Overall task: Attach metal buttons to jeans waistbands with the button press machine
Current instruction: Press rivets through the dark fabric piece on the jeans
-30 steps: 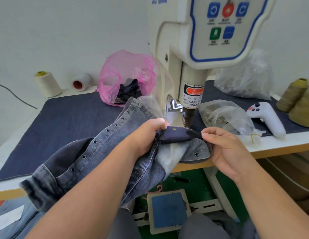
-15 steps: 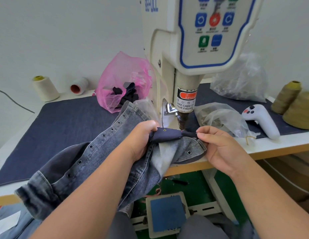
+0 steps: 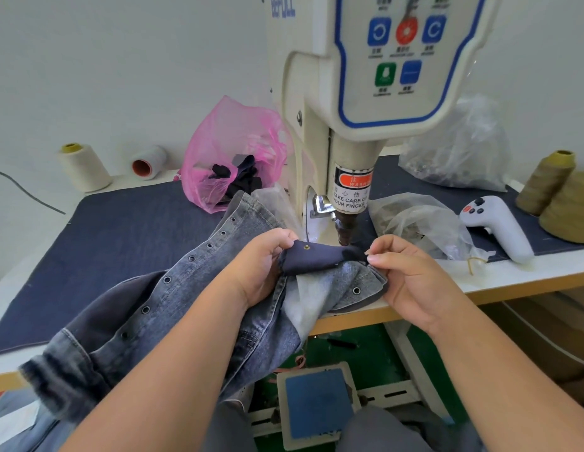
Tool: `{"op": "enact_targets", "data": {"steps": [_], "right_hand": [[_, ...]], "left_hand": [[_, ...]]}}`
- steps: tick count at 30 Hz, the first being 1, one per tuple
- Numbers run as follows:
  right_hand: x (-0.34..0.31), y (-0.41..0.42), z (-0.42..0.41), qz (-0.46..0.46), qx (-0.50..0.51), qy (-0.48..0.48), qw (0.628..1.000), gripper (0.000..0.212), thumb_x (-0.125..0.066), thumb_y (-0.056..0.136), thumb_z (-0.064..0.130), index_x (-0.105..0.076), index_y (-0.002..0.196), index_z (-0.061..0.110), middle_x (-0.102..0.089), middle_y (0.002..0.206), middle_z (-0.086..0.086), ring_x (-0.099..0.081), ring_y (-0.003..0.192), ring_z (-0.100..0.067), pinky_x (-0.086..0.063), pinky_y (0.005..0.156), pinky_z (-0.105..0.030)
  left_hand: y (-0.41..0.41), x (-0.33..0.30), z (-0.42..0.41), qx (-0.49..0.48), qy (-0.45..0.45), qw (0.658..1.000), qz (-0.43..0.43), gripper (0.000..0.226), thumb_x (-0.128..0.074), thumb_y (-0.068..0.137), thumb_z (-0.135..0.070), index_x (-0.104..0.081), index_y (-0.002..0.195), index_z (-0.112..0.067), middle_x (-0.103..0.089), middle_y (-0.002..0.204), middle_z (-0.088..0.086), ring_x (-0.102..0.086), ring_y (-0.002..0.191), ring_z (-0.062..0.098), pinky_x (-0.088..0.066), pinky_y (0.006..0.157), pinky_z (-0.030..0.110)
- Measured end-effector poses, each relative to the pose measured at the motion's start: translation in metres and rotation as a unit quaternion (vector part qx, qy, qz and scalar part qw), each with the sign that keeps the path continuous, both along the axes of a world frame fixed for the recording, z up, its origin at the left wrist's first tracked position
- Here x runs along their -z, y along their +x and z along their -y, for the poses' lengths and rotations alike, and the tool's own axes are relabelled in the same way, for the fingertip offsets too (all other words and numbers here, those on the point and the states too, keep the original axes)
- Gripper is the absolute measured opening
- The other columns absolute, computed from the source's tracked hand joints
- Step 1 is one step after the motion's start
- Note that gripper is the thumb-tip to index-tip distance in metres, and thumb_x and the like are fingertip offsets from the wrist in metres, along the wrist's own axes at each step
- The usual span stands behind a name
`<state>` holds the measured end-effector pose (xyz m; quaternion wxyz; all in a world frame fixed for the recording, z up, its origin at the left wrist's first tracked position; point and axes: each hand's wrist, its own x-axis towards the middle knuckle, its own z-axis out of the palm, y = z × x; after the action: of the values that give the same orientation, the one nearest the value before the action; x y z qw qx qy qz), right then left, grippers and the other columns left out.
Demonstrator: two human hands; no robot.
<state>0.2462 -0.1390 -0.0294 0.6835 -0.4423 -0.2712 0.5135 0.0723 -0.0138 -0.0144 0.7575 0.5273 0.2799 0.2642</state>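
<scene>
Waistband (image 3: pixel 323 257), a dark folded strip of the jeans (image 3: pixel 186 308), was stretched flat under the press head (image 3: pixel 345 227) of the button press machine (image 3: pixel 365 93), at the front edge of the table (image 3: pixel 528 272); left hand (image 3: pixel 258 269) gripped its left end, fingers curled round the fold, thumb on top; right hand (image 3: pixel 411 278) pinched its right end between thumb and fingertips, other fingers curled loosely; one metal button (image 3: pixel 306 246) already sat in the strip near the left hand; press tip stood just above the cloth close to the right fingertips, contact not clear; rest of the jeans, with a row of eyelets (image 3: pixel 192 258), spilled left over the table edge and down onto the lap; denim mat (image 3: pixel 114 243) behind the left arm lay mostly bare, open room there; right side tighter: clear plastic bag (image 3: pixel 414 220) just behind the right hand, white controller (image 3: pixel 496 226) beyond it, olive thread cones (image 3: pixel 558 194) at the far right edge; pink bag (image 3: pixel 228 148) with dark scraps sat left of the machine column, touching the jeans' far end; cream thread cone (image 3: pixel 85 168) and a lying spool (image 3: pixel 147 163) at the back left near the wall; foot pedal (image 3: pixel 318 406) sat below the table between the knees.
</scene>
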Motion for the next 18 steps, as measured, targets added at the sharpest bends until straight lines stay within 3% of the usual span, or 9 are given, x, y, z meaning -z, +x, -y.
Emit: {"op": "enact_targets", "data": {"steps": [3,6,13,18], "right_hand": [[0.001,0.0,0.001,-0.008,0.0,0.004,1.0,0.014,-0.06,0.069,0.001,-0.061,0.07,0.015,-0.059,0.067,-0.003,-0.059,0.059,-0.014,-0.052,0.053,-0.024],[0.003,0.001,0.002,-0.023,0.006,0.01,1.0,0.017,-0.059,0.069,0.0,-0.062,0.066,0.016,-0.059,0.067,-0.003,-0.06,0.057,-0.015,-0.053,0.051,-0.025],[0.002,0.001,0.001,-0.035,0.006,0.006,0.999,0.016,-0.059,0.07,-0.001,-0.059,0.07,0.015,-0.059,0.067,-0.003,-0.058,0.058,-0.016,-0.052,0.052,-0.025],[-0.002,0.0,-0.004,-0.048,0.032,-0.017,0.998,0.027,-0.049,0.087,-0.01,-0.055,0.075,0.013,-0.056,0.066,-0.004,-0.055,0.059,-0.017,-0.052,0.052,-0.025]], "left_hand": [[-0.001,0.0,0.0,0.027,-0.004,1.0,-0.001,0.016,-0.055,0.07,-0.022,-0.066,0.06,-0.015,-0.06,0.058,0.003,-0.059,0.052,0.015,-0.049,0.051,0.019],[-0.001,0.001,-0.003,0.033,0.022,0.999,-0.003,0.019,-0.053,0.069,-0.018,-0.057,0.05,-0.022,-0.051,0.054,-0.002,-0.052,0.048,0.01,-0.043,0.046,0.016],[0.0,0.008,-0.01,0.007,-0.008,1.0,0.013,0.012,-0.054,0.066,-0.016,-0.054,0.054,-0.018,-0.049,0.061,0.003,-0.052,0.053,0.015,-0.047,0.05,0.02],[0.002,0.007,-0.008,-0.014,-0.016,0.999,0.04,0.01,-0.054,0.069,-0.014,-0.05,0.06,-0.014,-0.052,0.057,0.003,-0.054,0.049,0.014,-0.046,0.048,0.018]]}}
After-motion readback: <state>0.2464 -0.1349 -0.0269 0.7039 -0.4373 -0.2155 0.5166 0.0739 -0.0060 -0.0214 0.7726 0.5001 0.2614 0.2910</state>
